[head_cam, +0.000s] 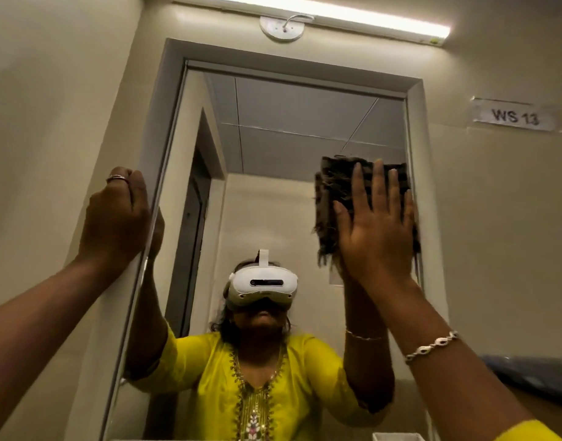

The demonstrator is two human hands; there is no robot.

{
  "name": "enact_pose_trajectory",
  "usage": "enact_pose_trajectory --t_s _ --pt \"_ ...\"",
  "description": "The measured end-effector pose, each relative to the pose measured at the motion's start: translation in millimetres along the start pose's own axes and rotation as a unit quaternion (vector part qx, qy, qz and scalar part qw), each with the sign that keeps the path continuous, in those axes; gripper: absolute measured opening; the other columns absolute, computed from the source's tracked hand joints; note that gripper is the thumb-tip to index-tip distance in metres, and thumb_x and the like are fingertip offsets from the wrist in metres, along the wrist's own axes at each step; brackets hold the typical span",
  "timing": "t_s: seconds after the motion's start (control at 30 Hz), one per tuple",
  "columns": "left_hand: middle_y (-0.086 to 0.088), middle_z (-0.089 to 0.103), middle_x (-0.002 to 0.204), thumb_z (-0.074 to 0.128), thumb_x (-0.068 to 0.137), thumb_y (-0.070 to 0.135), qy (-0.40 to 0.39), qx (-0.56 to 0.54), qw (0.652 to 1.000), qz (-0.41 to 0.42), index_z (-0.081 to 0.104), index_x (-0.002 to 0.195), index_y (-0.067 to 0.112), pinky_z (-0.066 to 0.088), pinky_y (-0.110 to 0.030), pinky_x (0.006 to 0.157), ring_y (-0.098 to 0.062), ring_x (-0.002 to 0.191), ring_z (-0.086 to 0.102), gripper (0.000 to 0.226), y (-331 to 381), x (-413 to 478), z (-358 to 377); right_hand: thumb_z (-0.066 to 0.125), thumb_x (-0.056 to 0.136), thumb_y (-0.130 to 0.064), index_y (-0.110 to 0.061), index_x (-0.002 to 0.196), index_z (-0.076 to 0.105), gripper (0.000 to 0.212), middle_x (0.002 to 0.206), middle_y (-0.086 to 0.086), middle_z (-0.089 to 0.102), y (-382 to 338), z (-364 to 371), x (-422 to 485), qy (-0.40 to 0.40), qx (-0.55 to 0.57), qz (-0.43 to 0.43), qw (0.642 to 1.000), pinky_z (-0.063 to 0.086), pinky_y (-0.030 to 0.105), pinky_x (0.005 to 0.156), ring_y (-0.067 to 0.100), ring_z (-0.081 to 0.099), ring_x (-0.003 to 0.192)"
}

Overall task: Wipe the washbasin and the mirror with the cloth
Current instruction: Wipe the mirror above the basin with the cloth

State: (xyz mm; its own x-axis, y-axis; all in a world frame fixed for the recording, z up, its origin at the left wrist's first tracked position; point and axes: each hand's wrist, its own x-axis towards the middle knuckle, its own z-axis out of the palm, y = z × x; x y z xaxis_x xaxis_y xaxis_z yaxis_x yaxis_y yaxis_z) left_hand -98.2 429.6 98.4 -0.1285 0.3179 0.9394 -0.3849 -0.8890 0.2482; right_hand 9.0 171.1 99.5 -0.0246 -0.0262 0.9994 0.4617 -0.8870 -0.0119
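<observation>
The framed wall mirror [283,148] fills the middle of the view and reflects a person in a yellow top with a white headset. My right hand [376,230] lies flat with straight fingers on a dark, frayed cloth [335,186] and presses it against the glass near the mirror's right edge, at mid height. My left hand [116,218] grips the mirror's left frame edge [152,173], fingers curled round it. The washbasin is out of view below.
A tube light [321,14] glows above the mirror, with a round white fitting [281,28] under it. A label reading WS 13 [515,116] is stuck on the wall to the right. A white box corner [397,437] shows at the bottom edge.
</observation>
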Motion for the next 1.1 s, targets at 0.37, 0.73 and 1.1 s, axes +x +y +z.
enact_pose_trajectory --t_s 0.37,0.73,1.1 --pt "0.004 0.032 0.054 0.027 0.099 0.018 0.016 0.047 0.999 0.007 0.048 0.095 -0.010 0.034 0.003 0.049 -0.007 0.048 0.031 0.035 -0.7 0.7 2.4 0.011 0.092 -0.049 -0.015 0.148 0.015 0.066 0.155 0.017 0.014 21.0 0.4 -0.9 0.025 -0.036 0.063 0.997 0.005 0.050 0.115 0.035 0.008 0.143" --pt "0.004 0.038 0.056 0.027 0.099 0.021 0.015 0.013 1.000 0.000 0.048 0.096 -0.008 0.040 -0.008 0.046 -0.006 0.049 0.041 0.036 -7.0 1.3 3.0 0.022 0.092 -0.043 -0.010 0.144 0.027 0.062 0.150 0.022 0.026 -112.5 22.4 -24.0 0.035 0.011 0.023 0.999 0.008 0.050 0.110 0.040 0.021 0.139" --pt "0.005 0.050 0.058 0.021 0.097 0.037 -0.012 -0.053 0.998 -0.007 0.054 0.103 -0.007 0.038 -0.006 0.041 -0.005 0.051 0.051 0.055 -15.2 3.6 3.7 0.012 0.088 -0.041 -0.015 0.145 0.024 0.064 0.152 0.018 0.022 -205.3 35.4 -22.2 -0.005 0.027 -0.049 0.998 0.003 0.049 0.112 0.035 0.015 0.142"
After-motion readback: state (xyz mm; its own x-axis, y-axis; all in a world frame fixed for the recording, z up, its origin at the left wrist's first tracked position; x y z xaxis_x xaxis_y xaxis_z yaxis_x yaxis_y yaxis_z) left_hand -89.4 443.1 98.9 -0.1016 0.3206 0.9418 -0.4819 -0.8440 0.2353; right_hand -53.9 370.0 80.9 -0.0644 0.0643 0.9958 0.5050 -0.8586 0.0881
